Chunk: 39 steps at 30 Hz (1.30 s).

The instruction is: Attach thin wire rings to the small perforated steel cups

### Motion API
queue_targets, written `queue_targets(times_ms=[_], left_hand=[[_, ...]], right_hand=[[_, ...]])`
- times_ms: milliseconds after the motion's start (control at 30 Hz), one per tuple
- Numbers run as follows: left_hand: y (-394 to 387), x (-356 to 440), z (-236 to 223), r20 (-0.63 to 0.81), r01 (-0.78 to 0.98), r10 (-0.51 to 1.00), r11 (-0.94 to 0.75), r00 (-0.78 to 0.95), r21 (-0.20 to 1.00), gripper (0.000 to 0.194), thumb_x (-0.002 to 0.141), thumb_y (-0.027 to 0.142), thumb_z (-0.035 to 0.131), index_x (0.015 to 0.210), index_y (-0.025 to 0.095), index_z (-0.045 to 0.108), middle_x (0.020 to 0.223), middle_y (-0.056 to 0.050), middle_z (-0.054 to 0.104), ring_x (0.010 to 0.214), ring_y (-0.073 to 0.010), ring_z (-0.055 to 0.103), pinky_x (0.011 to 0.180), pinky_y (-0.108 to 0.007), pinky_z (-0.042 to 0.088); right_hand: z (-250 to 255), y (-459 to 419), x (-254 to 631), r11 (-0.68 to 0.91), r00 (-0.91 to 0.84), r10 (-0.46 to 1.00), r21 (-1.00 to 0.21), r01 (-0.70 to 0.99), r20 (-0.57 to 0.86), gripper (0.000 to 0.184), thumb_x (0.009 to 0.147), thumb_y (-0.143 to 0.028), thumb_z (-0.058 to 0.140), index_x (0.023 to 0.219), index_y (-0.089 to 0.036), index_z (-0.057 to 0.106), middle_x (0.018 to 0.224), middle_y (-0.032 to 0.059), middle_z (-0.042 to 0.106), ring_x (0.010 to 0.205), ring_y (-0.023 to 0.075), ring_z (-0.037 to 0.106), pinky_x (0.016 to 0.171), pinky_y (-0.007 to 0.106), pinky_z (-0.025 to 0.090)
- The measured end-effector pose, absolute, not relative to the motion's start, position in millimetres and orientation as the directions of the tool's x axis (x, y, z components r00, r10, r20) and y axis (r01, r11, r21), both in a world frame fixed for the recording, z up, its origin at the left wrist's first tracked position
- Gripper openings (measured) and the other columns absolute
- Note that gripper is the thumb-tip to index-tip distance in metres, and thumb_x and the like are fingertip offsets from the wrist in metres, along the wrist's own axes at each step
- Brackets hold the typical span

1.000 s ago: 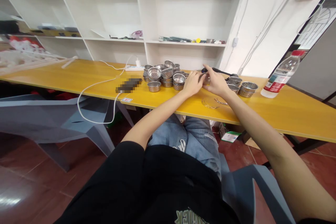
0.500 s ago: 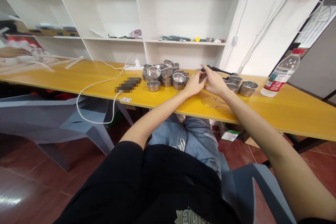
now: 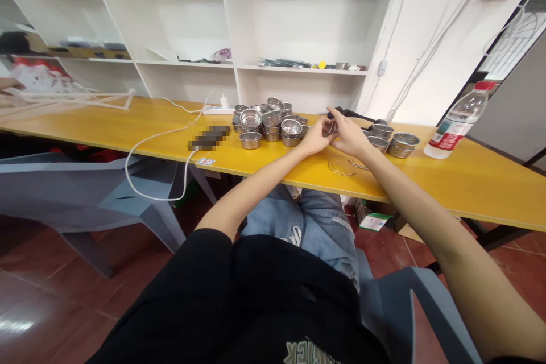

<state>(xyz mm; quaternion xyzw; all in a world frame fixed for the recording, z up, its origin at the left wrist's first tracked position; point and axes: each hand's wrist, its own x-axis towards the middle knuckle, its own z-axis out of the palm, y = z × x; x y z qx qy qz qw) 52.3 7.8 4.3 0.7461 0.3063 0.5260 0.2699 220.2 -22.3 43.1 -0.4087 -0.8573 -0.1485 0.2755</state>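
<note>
My left hand (image 3: 315, 137) and my right hand (image 3: 348, 135) meet over the table, closed around a small perforated metal cup (image 3: 328, 127) that the fingers mostly hide. My right index finger points up and away from the cup. Several more perforated metal cups (image 3: 272, 119) are stacked to the left of my left hand, with one cup (image 3: 250, 140) at the front of that pile. Beyond my right wrist stand a few others, among them a wide cup (image 3: 402, 145). Thin bent wires (image 3: 340, 169) lie on the table below my hands.
A bottle with a red cap (image 3: 457, 119) stands on the yellow table (image 3: 482, 187) at right. A blurred-out dark device (image 3: 209, 138) with a white cable (image 3: 127, 168) lies left. White shelves (image 3: 298, 69) rise behind. Another person's hand (image 3: 7, 91) is at far left among white pieces.
My hands stay together at nearly the same spot, with small finger movements around the cup. At far left the other person's hand has drawn back leftward and the white pieces have shifted.
</note>
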Motion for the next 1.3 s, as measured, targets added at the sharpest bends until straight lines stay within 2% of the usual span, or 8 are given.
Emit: queue_targets(times_ms=[267,400,667,800,933,1000,1167,1300], left_hand=[[4,48,10,0.606,0.311,0.76,-0.649,0.235,0.695,0.03,0.083,0.012,0.083,0.11,0.018,0.071,0.095,-0.005,0.077,0.092,-0.0231,0.072,0.096,-0.039,0.056],[-4,46,15,0.613,0.408,0.76,-0.641,0.217,0.65,0.024,0.084,0.012,0.083,0.105,0.018,0.074,0.099,-0.007,0.08,0.093,-0.0245,0.072,0.093,-0.04,0.057],[-16,44,24,0.503,0.594,0.816,-0.562,0.285,0.575,0.015,0.093,0.019,0.081,0.107,0.019,0.081,0.11,-0.008,0.085,0.104,-0.0242,0.077,0.096,-0.034,0.057],[-23,43,28,0.503,0.69,0.805,-0.557,0.314,0.462,0.013,0.099,0.025,0.076,0.11,0.021,0.081,0.114,-0.01,0.084,0.11,-0.0276,0.076,0.098,-0.037,0.056],[-40,40,35,0.55,0.797,0.747,-0.561,0.372,0.223,0.022,0.103,0.02,0.064,0.116,0.02,0.082,0.118,-0.014,0.08,0.115,-0.0316,0.073,0.103,-0.041,0.053],[-47,37,39,0.58,0.815,0.716,-0.561,0.389,0.146,0.025,0.105,0.022,0.061,0.12,0.019,0.081,0.12,-0.016,0.078,0.115,-0.0321,0.072,0.106,-0.043,0.052],[-37,24,49,0.622,0.867,0.722,-0.481,0.304,0.133,0.026,0.108,0.024,0.057,0.121,0.019,0.079,0.121,-0.016,0.077,0.122,-0.0335,0.069,0.106,-0.044,0.05],[-13,9,51,0.588,0.909,0.773,-0.391,0.237,0.148,0.026,0.108,0.022,0.055,0.119,0.019,0.078,0.123,-0.017,0.076,0.124,-0.0334,0.068,0.108,-0.045,0.049]], right_hand=[[38,-17,224,0.657,-0.498,0.621,-0.055,0.752,0.606,0.11,0.077,-0.028,0.071,0.178,-0.018,0.028,0.133,0.0191,0.074,0.119,0.0426,0.07,0.102,0.059,0.059],[32,-8,226,0.667,-0.478,0.63,-0.112,0.737,0.612,0.112,0.075,-0.027,0.072,0.177,-0.015,0.028,0.125,0.0184,0.076,0.113,0.0418,0.072,0.101,0.058,0.059],[26,0,225,0.653,-0.443,0.684,-0.215,0.727,0.58,0.11,0.074,-0.027,0.076,0.174,-0.014,0.032,0.115,0.0167,0.078,0.105,0.0401,0.073,0.101,0.056,0.059],[28,1,229,0.649,-0.447,0.702,-0.24,0.722,0.555,0.111,0.075,-0.028,0.079,0.175,-0.015,0.032,0.108,0.0126,0.077,0.099,0.0372,0.074,0.1,0.054,0.059],[32,2,238,0.681,-0.463,0.68,-0.255,0.686,0.569,0.112,0.078,-0.038,0.087,0.175,-0.016,0.034,0.118,0.0138,0.076,0.104,0.0365,0.073,0.103,0.053,0.059],[36,1,242,0.7,-0.481,0.669,-0.261,0.665,0.567,0.115,0.08,-0.048,0.09,0.175,-0.017,0.034,0.123,0.015,0.075,0.107,0.0369,0.073,0.105,0.054,0.059],[41,-3,244,0.646,-0.403,0.706,-0.297,0.703,0.583,0.119,0.088,-0.068,0.086,0.179,-0.02,0.027,0.134,0.0186,0.071,0.102,0.0343,0.075,0.102,0.053,0.062],[41,-4,242,0.586,-0.364,0.735,-0.266,0.765,0.572,0.104,0.098,-0.067,0.075,0.177,-0.017,0.03,0.133,0.0196,0.071,0.099,0.0332,0.076,0.101,0.051,0.062]])
